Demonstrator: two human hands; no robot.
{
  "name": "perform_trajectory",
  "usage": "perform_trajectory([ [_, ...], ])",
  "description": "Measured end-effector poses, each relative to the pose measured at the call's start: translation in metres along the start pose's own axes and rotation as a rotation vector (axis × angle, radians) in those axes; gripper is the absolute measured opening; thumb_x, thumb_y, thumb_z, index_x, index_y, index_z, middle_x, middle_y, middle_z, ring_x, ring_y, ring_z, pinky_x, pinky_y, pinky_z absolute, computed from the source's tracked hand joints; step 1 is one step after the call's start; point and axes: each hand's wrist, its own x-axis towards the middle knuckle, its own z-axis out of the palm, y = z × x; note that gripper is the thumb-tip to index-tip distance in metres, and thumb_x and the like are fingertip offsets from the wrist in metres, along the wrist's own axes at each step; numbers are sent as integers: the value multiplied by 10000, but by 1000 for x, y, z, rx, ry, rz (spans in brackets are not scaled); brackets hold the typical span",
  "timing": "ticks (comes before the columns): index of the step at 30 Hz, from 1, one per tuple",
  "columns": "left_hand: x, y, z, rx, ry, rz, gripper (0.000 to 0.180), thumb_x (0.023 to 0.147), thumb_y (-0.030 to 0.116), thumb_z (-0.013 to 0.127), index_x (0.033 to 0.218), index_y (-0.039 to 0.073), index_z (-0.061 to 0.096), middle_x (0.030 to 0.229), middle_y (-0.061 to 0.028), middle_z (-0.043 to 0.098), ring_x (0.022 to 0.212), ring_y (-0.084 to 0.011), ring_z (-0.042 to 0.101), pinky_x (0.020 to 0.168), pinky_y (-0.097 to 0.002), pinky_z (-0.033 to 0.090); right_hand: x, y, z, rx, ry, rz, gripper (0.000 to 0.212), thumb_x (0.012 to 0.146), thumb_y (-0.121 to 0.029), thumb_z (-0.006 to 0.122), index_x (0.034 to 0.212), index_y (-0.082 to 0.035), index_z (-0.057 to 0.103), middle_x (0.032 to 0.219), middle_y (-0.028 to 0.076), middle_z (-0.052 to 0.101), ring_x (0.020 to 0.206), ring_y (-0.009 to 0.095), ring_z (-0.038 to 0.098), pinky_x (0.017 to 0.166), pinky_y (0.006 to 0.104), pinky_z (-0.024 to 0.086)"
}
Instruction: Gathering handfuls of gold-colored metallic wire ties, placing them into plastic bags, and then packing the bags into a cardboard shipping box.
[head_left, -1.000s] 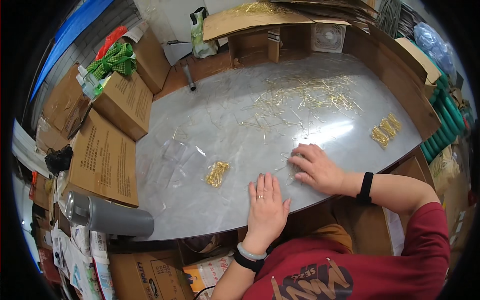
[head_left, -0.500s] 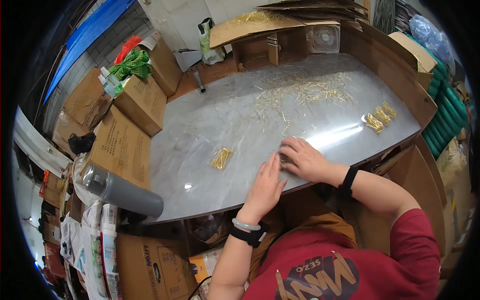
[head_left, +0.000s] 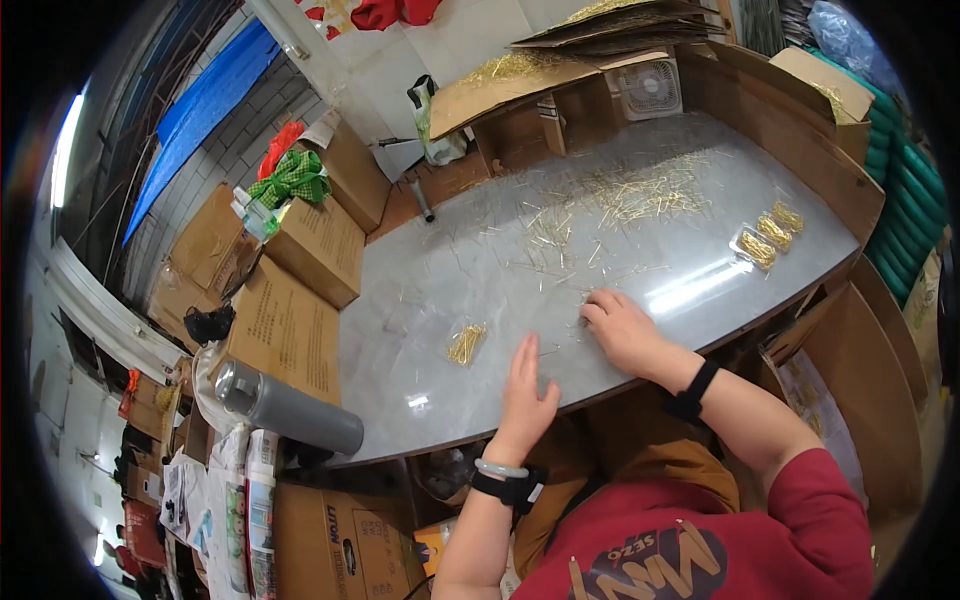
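Near the front edge of the grey metal table [head_left: 400, 300], my left hand [head_left: 528, 398] is held with its fingers stretched out and thumb apart, holding nothing. To its right, my right hand [head_left: 628, 335] has its fingers bent down at the tabletop; what they pinch, if anything, is too small to make out. A few thin gold-coloured wire pins lie between and just beyond the hands. Left of my left hand is a small bundle of gold wire pins [head_left: 466, 344]. Several bundles of gold wire pins [head_left: 772, 232] lie side by side at the right. Beyond the hands spreads a loose scatter of gold wire pins [head_left: 640, 197].
A grey tumbler [head_left: 300, 412] leans over the table's left front corner. Cardboard boxes [head_left: 290, 330] line the left side. At the back are a cardboard shelf [head_left: 520, 135], a small white fan [head_left: 650, 90] and a dark tube [head_left: 424, 204]. A cardboard wall [head_left: 790, 135] bounds the right.
My hands, close together before, have moved apart, the left one back toward the table's front edge. The whole view has shifted and tilted slightly.
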Motion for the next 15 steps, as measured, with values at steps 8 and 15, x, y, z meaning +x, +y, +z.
perform_trajectory([
  [8, 15, 26, 6, 525, -169, -13, 682, 947, 175, 673, 1506, -59, 361, 1537, -274, 386, 1452, -441, 347, 1214, -519, 238, -5, 6, -37, 59, 41, 95, 483, 927, -436, 650, 1227, -57, 633, 1327, 182, 577, 1298, 414, 482, 1132, 554, 329],
  [15, 32, 42, 24, 539, -221, 52, 898, 902, 384, 737, 1530, -73, 288, 1531, -292, 374, 1446, -473, 330, 1219, -568, 187, -16, 38, -51, -15, -153, 62, 690, 921, -557, 617, 1377, -42, 555, 1459, 172, 528, 1412, 413, 409, 1209, 553, 240],
])
